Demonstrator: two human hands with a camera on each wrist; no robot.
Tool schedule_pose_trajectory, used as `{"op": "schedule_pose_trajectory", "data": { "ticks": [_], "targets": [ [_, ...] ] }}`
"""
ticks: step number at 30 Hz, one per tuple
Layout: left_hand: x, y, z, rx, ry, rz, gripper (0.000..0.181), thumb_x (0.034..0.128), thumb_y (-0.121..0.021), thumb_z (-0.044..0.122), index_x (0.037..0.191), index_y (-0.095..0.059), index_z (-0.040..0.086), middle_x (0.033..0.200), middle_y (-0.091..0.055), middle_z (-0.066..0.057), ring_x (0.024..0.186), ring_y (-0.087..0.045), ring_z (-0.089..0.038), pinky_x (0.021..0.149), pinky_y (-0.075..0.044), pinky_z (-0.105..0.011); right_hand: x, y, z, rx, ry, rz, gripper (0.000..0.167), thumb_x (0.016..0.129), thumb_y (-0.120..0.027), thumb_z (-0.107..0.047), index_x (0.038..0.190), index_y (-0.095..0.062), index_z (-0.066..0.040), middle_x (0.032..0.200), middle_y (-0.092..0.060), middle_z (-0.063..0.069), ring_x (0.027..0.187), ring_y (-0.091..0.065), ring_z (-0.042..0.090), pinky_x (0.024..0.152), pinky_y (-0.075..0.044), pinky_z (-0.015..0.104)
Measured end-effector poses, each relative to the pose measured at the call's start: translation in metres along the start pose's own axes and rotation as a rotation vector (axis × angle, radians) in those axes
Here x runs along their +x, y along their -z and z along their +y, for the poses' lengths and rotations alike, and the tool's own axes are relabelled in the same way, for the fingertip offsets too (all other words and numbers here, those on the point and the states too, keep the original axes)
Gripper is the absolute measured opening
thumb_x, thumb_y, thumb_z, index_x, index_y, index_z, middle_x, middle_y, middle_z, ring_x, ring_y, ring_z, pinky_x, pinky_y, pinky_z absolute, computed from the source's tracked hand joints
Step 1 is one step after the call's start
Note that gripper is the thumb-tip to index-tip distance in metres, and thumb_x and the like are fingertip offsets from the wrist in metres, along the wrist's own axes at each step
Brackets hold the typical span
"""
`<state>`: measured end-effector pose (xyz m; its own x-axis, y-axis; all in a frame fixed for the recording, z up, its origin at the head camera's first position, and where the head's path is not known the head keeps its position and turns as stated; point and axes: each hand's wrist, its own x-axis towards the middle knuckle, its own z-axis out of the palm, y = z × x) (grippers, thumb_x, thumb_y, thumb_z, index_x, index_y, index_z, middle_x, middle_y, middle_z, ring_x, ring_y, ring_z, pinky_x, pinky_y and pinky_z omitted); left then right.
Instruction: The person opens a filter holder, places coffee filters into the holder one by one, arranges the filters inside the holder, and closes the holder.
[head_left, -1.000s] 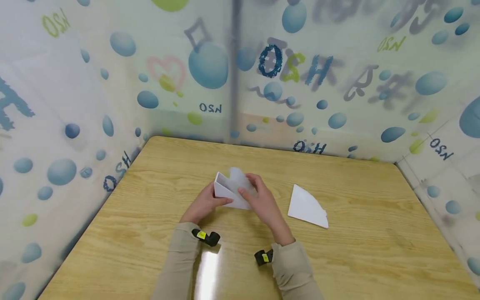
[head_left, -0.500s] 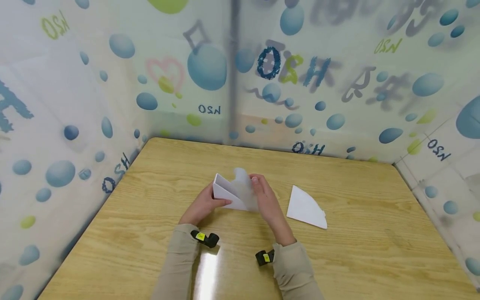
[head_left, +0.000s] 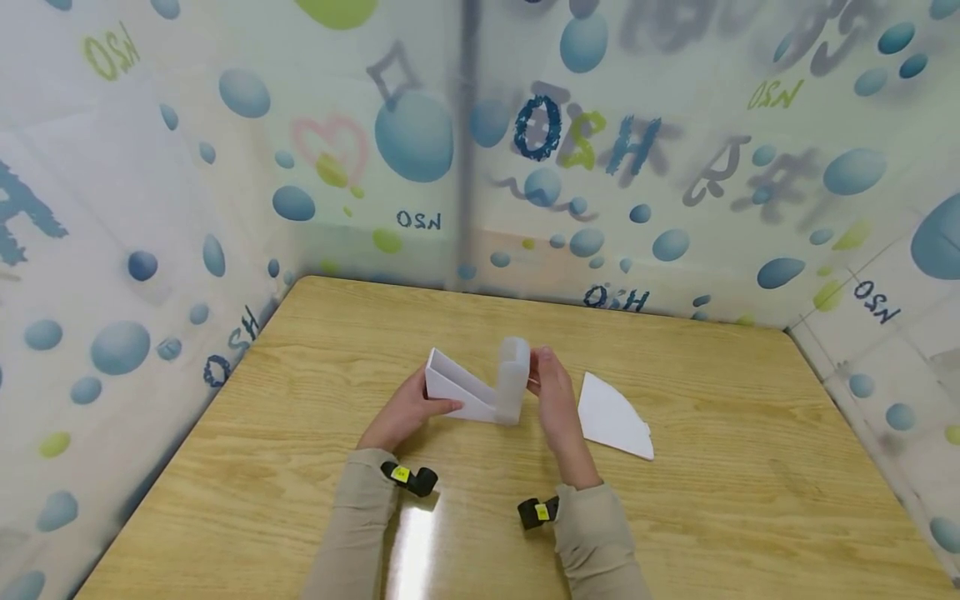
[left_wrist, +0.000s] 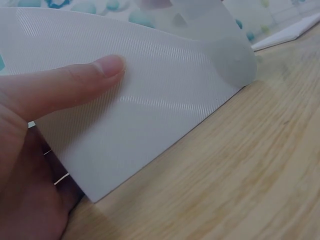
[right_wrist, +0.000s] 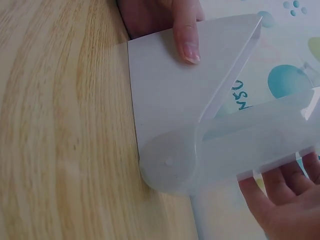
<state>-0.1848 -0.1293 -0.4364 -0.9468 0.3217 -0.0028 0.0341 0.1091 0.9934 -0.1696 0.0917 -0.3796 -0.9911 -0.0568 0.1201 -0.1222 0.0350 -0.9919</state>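
The cloudy flap [head_left: 513, 382] has swung right, upright now! My left hand [head_left: 408, 408] pinches the white holder [head_left: 459, 400] mid-table; my right hand [head_left: 557, 400], fingers spread, touches the flap. The table [head_left: 750, 450] stretches well beyond.

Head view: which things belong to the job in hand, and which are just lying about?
In the job:
white box, gripped by the left hand
frosted plastic piece at the box's corner, touched by the right hand

Lying about:
white fan-shaped piece, untouched on the table, though possibly a matching part
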Motion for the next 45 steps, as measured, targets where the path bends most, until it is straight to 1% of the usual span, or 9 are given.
{"op": "schedule_pose_trajectory", "data": {
  "ticks": [7,10,14,21,24,30,35,41,45],
  "targets": [
    [0.0,-0.002,0.001,-0.002,0.006,-0.005,0.043,0.0774,-0.07,0.01,0.114,-0.047,0.007,0.106,-0.057,-0.01,0.096,-0.054,-0.021,0.08,-0.044,-0.033,0.01,0.011,0.021,0.057,-0.039,0.044,0.052,0.095,-0.027,-0.046,0.107,-0.052,-0.002,0.1,-0.055,0.013,0.096,-0.054,0.021,0.087,-0.041,0.042],
    [0.001,-0.002,0.0,-0.005,0.005,-0.014,0.044,0.0777,-0.07,0.01,0.115,-0.047,0.007,0.107,-0.056,-0.01,0.096,-0.054,-0.022,0.08,-0.044,-0.033,0.011,0.014,0.025,0.051,-0.045,0.064,0.058,0.092,-0.027,-0.054,0.106,-0.053,-0.004,0.098,-0.054,0.011,0.092,-0.055,0.02,0.086,-0.042,0.042],
    [0.004,-0.001,-0.005,-0.012,0.001,-0.017,0.046,0.0769,-0.071,0.012,0.115,-0.046,0.006,0.107,-0.056,-0.011,0.096,-0.054,-0.022,0.08,-0.044,-0.033,0.011,0.019,0.027,0.052,-0.045,0.082,0.062,0.09,-0.026,-0.058,0.103,-0.054,-0.004,0.095,-0.054,0.01,0.09,-0.055,0.02,0.086,-0.042,0.04],
    [0.013,0.0,-0.025,-0.002,-0.02,-0.002,0.049,0.0734,-0.074,0.022,0.114,-0.048,0.011,0.106,-0.056,-0.009,0.095,-0.054,-0.022,0.078,-0.044,-0.033,0.011,0.026,0.03,0.128,-0.046,0.096,0.062,0.089,-0.028,-0.06,0.097,-0.055,-0.005,0.091,-0.054,0.008,0.087,-0.052,0.019,0.084,-0.043,0.035],
    [0.014,0.0,-0.029,0.005,-0.031,0.0,0.05,0.0727,-0.074,0.026,0.114,-0.048,0.012,0.105,-0.057,-0.009,0.095,-0.055,-0.022,0.079,-0.044,-0.034,0.011,0.028,0.032,0.157,-0.049,0.109,0.061,0.089,-0.028,-0.059,0.096,-0.055,-0.005,0.089,-0.052,0.007,0.085,-0.051,0.018,0.085,-0.043,0.035],
    [0.014,-0.002,-0.03,0.006,-0.019,0.01,0.05,0.0718,-0.074,0.029,0.112,-0.049,0.014,0.103,-0.058,-0.008,0.095,-0.056,-0.021,0.079,-0.044,-0.035,0.01,0.031,0.033,0.204,-0.066,0.139,0.058,0.089,-0.029,-0.058,0.093,-0.056,-0.006,0.086,-0.053,0.006,0.083,-0.051,0.018,0.086,-0.04,0.037],
    [0.014,-0.001,-0.03,0.018,-0.014,-0.002,0.051,0.0722,-0.074,0.03,0.113,-0.048,0.015,0.105,-0.057,-0.008,0.096,-0.055,-0.021,0.08,-0.044,-0.035,0.01,0.032,0.034,0.247,-0.086,0.172,0.054,0.09,-0.032,-0.056,0.09,-0.056,-0.008,0.082,-0.053,0.003,0.078,-0.05,0.015,0.083,-0.041,0.034],
    [0.011,0.005,-0.029,0.028,-0.008,0.025,0.051,0.0707,-0.075,0.031,0.112,-0.05,0.015,0.103,-0.058,-0.007,0.094,-0.055,-0.021,0.079,-0.043,-0.035,0.013,0.03,0.036,0.324,-0.108,0.17,0.049,0.089,-0.033,-0.055,0.087,-0.056,-0.012,0.08,-0.053,0.0,0.076,-0.051,0.013,0.079,-0.043,0.03],
    [0.01,0.005,-0.027,0.018,-0.003,0.013,0.051,0.0715,-0.075,0.03,0.113,-0.049,0.014,0.105,-0.057,-0.008,0.095,-0.055,-0.021,0.08,-0.043,-0.036,0.013,0.03,0.037,0.341,-0.109,0.184,0.05,0.089,-0.033,-0.056,0.09,-0.055,-0.011,0.082,-0.053,0.001,0.077,-0.051,0.013,0.078,-0.044,0.029]
  ]
}}
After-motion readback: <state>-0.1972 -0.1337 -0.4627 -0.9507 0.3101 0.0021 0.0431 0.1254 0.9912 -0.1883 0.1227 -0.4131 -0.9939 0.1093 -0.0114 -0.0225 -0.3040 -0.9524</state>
